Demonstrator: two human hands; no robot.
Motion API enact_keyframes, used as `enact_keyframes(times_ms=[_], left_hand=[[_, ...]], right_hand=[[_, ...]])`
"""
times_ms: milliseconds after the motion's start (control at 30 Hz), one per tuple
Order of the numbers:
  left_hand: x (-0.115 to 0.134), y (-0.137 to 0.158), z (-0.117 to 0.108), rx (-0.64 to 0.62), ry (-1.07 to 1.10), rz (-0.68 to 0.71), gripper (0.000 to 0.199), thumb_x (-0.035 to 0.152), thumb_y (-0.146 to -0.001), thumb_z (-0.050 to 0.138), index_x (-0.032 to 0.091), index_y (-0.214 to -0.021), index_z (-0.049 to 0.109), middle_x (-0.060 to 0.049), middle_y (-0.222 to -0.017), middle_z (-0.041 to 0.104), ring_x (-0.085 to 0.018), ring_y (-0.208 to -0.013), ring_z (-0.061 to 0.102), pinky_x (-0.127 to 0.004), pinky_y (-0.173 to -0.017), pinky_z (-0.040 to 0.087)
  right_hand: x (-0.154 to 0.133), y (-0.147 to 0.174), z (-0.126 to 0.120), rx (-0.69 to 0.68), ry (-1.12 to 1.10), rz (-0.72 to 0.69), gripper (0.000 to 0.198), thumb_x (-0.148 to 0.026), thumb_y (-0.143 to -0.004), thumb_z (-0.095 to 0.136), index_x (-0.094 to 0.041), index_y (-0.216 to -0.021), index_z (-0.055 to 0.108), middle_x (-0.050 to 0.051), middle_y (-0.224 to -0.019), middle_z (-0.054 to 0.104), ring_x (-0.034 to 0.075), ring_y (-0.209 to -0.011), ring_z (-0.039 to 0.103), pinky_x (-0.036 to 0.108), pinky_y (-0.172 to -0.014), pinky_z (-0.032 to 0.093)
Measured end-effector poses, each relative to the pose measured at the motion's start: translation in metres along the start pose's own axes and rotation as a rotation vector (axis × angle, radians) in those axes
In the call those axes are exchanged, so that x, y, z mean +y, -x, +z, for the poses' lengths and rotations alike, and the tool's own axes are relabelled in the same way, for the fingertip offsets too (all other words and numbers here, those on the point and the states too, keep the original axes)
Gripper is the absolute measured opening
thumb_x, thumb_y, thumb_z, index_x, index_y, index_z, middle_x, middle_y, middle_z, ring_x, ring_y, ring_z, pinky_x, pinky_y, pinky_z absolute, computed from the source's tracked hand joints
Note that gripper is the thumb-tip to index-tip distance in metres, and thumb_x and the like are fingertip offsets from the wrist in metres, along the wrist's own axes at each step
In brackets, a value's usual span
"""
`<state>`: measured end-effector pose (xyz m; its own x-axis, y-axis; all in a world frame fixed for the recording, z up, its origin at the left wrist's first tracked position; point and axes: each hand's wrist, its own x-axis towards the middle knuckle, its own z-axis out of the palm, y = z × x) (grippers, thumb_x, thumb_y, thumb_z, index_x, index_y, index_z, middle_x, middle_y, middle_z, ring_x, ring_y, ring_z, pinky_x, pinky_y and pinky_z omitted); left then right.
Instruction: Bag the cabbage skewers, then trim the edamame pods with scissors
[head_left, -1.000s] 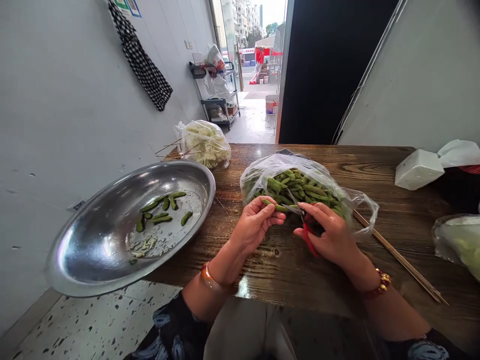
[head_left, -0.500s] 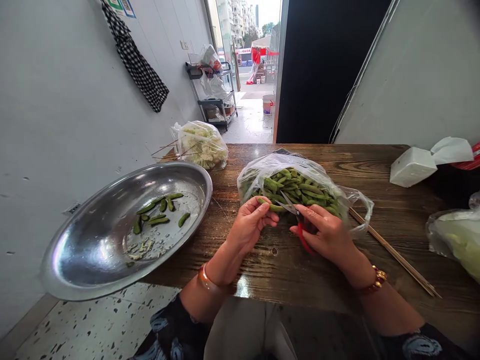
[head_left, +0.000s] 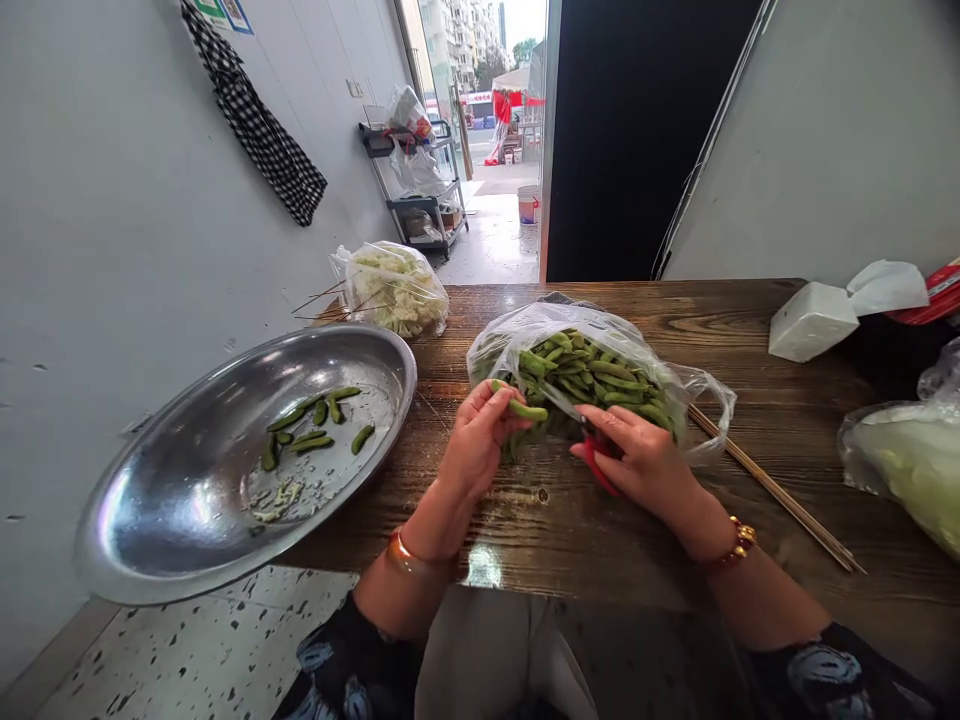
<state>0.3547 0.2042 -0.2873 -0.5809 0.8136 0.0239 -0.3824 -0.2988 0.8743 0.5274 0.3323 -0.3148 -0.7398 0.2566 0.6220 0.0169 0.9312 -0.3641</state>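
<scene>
Pinched in my left hand (head_left: 478,432) is a green edamame pod (head_left: 528,411), its far end pointing right. My right hand (head_left: 637,455) grips red-handled scissors (head_left: 598,462), whose blades point up and left, close to the pod's tip but apart from it. The blades look nearly closed. Just beyond both hands lies a clear plastic bag (head_left: 517,328) heaped with edamame pods (head_left: 577,365). To the left, a large oval metal basin (head_left: 172,480) holds several pods (head_left: 311,440) and a few pale scraps in water.
Bagged cauliflower (head_left: 397,285) stands behind the basin, with thin sticks poking out. On the wooden table (head_left: 517,540), bamboo skewers (head_left: 780,490) lie to the right. A tissue pack (head_left: 814,322) and another bag of pale green vegetable (head_left: 911,450) sit at the far right.
My left hand has shifted slightly left with the pod, opening a gap between the pod and the scissor blades. The blades have come closer together. The whole view has shifted a little.
</scene>
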Motion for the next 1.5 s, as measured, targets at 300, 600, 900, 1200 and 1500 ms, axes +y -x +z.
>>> enact_keyframes(times_ms=[300, 600, 900, 1200, 1500], left_hand=[[-0.012, 0.0, -0.001, -0.115, -0.813, 0.156, 0.007, 0.022, -0.078, 0.06, 0.018, -0.081, 0.063, -0.003, -0.077, 0.062, -0.015, -0.072, 0.059, -0.028, -0.07, 0.048], [-0.028, -0.003, -0.004, -0.139, -1.446, 0.211, 0.015, 0.02, -0.08, 0.056, 0.019, -0.089, 0.068, -0.008, -0.092, 0.064, -0.021, -0.084, 0.06, -0.032, -0.076, 0.045], [-0.006, 0.0, -0.001, -0.17, -0.413, -0.058, 0.028, 0.034, -0.075, 0.066, 0.014, -0.094, 0.06, -0.002, -0.077, 0.063, -0.005, -0.049, 0.044, -0.017, -0.042, 0.026], [-0.012, 0.004, 0.004, -0.195, -0.425, -0.01, 0.033, 0.041, -0.078, 0.069, 0.013, -0.096, 0.065, 0.0, -0.073, 0.063, -0.003, -0.045, 0.045, -0.017, -0.041, 0.03], [-0.02, 0.008, 0.009, -0.29, -0.491, -0.01, 0.03, 0.04, -0.078, 0.069, 0.012, -0.088, 0.068, 0.001, -0.068, 0.06, -0.004, -0.046, 0.045, -0.019, -0.046, 0.035]], right_hand=[[0.005, -0.001, -0.001, 0.092, 0.065, 0.049, 0.042, -0.04, -0.089, 0.06, -0.02, -0.126, 0.056, 0.001, -0.075, 0.056, 0.015, -0.062, 0.054, 0.028, -0.062, 0.049], [0.004, 0.0, -0.001, 0.074, 0.058, 0.056, 0.042, -0.04, -0.088, 0.06, -0.019, -0.125, 0.057, 0.002, -0.079, 0.059, 0.015, -0.064, 0.056, 0.028, -0.062, 0.049], [0.004, -0.001, -0.003, 0.05, 0.004, 0.062, 0.045, -0.04, -0.086, 0.064, -0.02, -0.126, 0.056, 0.004, -0.085, 0.061, 0.015, -0.069, 0.059, 0.028, -0.063, 0.051], [0.004, 0.0, 0.0, -0.018, 0.002, 0.063, 0.047, -0.041, -0.085, 0.065, -0.019, -0.125, 0.057, 0.006, -0.09, 0.062, 0.017, -0.073, 0.061, 0.029, -0.063, 0.052], [0.001, 0.001, 0.004, -0.013, -0.1, 0.033, 0.047, -0.037, -0.083, 0.069, -0.019, -0.125, 0.056, 0.005, -0.091, 0.059, 0.016, -0.076, 0.059, 0.029, -0.07, 0.053]])
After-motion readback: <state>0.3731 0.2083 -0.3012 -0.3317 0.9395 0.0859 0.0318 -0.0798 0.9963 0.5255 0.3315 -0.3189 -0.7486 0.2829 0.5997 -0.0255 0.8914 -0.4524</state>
